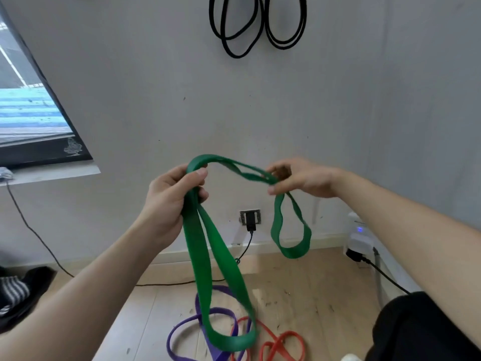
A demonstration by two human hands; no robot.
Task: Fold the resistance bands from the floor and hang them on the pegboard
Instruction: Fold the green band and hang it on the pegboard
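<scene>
A wide green resistance band hangs in the air between my two hands. My left hand grips it near the top, with a long loop dropping from it almost to the floor. My right hand pinches the band further right, and a short loop dangles below it. On the wooden floor underneath lie a purple band and an orange-red band, partly tangled together. Black bands hang on the wall at the top; their hooks are out of view.
A wall socket with a black plug sits low on the wall, its cable running along the floor. A white device stands at the right. A dark-framed window is at the left. Dark clothing lies at the lower left.
</scene>
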